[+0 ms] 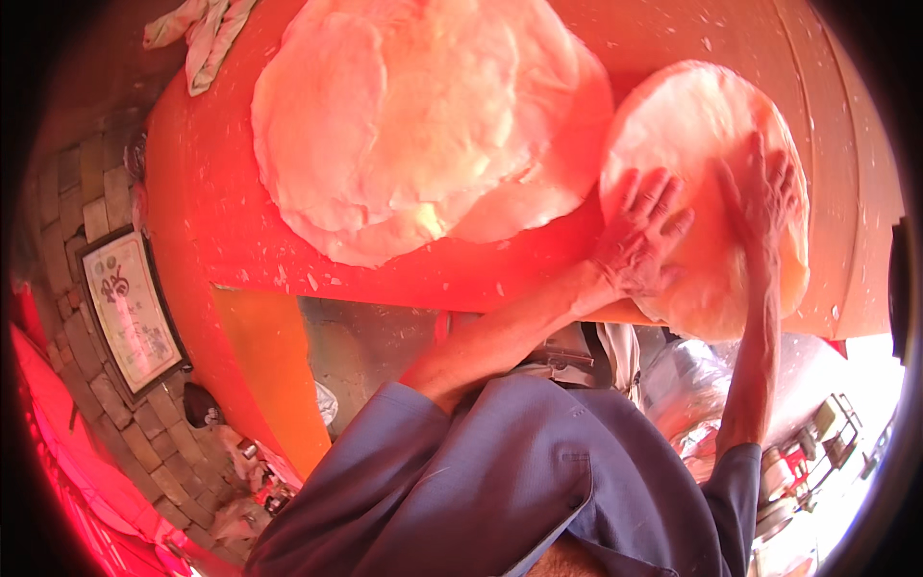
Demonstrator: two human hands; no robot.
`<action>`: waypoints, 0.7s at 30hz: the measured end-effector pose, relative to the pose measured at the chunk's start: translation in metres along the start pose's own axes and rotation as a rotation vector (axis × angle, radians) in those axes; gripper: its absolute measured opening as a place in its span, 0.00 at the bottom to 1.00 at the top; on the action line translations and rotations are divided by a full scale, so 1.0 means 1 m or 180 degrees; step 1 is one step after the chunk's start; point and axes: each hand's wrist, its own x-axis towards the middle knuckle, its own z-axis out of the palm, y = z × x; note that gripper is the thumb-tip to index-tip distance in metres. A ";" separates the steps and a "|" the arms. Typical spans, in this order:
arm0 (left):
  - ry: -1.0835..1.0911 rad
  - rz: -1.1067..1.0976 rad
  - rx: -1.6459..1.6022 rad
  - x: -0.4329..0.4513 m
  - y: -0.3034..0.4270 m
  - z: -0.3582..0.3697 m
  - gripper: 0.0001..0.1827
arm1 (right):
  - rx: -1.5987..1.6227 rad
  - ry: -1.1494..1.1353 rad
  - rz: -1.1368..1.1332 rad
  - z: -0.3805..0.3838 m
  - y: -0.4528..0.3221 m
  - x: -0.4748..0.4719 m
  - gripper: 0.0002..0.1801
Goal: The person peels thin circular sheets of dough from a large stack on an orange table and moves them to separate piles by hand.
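Both my hands rest on a round, flat sheet that looks like bread or dough (692, 122), near the right end of a table. My left hand (642, 234) lies palm down at the sheet's left side, fingers spread. On the right part of the same sheet is my right hand (761, 191), also palm down with fingers apart. Neither hand grips anything. To the left of my hands, a broad pile of similar large round sheets (433, 122) covers much of the table, its layers overlapping. The light is strongly red.
Small flakes dot the red-orange tabletop (216, 216). A crumpled cloth (216, 43) lies at its far left corner. A framed sheet with writing (132, 310) stands against brickwork at left. Plastic bags (241, 519) lie lower left; cluttered items (800, 461) stand lower right.
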 end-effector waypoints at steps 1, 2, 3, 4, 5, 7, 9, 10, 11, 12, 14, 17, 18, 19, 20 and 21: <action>-0.0030 0.0054 0.0005 -0.004 0.000 -0.007 0.39 | 0.0111 -0.0038 -0.0035 -0.002 0.006 0.001 0.44; 0.0255 0.0164 -0.0308 -0.011 0.000 -0.015 0.35 | 0.0227 -0.0078 -0.0072 -0.003 0.006 0.005 0.43; 0.0293 0.0122 -0.0614 -0.025 -0.001 -0.027 0.33 | -0.0009 -0.0327 -0.0161 -0.015 -0.003 0.015 0.38; 0.0327 0.0158 -0.0967 -0.035 -0.003 -0.039 0.31 | 0.0309 -0.0167 -0.0165 -0.019 -0.008 0.020 0.36; 0.0357 0.0193 -0.1315 -0.048 -0.006 -0.052 0.29 | 0.0633 -0.0010 -0.0175 -0.023 -0.015 0.024 0.33; 0.0474 -0.0174 -0.1426 -0.086 -0.016 -0.078 0.23 | 0.2185 -0.0036 -0.0042 -0.074 -0.122 0.006 0.26; 0.0134 -0.0614 -0.1697 -0.123 -0.034 -0.107 0.22 | 0.4381 -0.1037 0.0054 -0.085 -0.212 -0.015 0.26; 0.0087 -0.0676 -0.1661 -0.140 -0.043 -0.121 0.21 | 0.5447 -0.1575 0.0118 -0.085 -0.252 -0.024 0.26; 0.0033 -0.0736 -0.1620 -0.157 -0.052 -0.136 0.21 | 0.5549 -0.2196 -0.0177 -0.083 -0.293 -0.014 0.29; -0.0016 -0.0772 -0.1589 -0.171 -0.063 -0.149 0.20 | 0.5708 -0.2315 0.0027 -0.076 -0.330 -0.009 0.28; 0.0217 -0.0825 -0.1599 -0.196 -0.079 -0.172 0.19 | 0.5963 -0.2510 0.0484 -0.065 -0.366 0.000 0.26; 0.0532 -0.1501 -0.1875 -0.244 -0.111 -0.195 0.16 | 0.5942 -0.2818 0.0955 -0.060 -0.409 0.012 0.24; 0.0595 -0.1798 -0.2026 -0.257 -0.120 -0.201 0.15 | 0.5712 -0.2827 0.1089 -0.068 -0.418 0.016 0.24; 0.0750 -0.1959 -0.2294 -0.266 -0.127 -0.204 0.13 | 0.5481 -0.2821 0.1224 -0.077 -0.425 0.019 0.24; 0.0899 -0.2115 -0.2565 -0.274 -0.133 -0.206 0.12 | 0.5241 -0.2805 0.1391 -0.085 -0.433 0.019 0.25; 0.1039 -0.2258 -0.2827 -0.279 -0.139 -0.209 0.11 | 0.5164 -0.2850 0.1318 -0.085 -0.437 0.020 0.23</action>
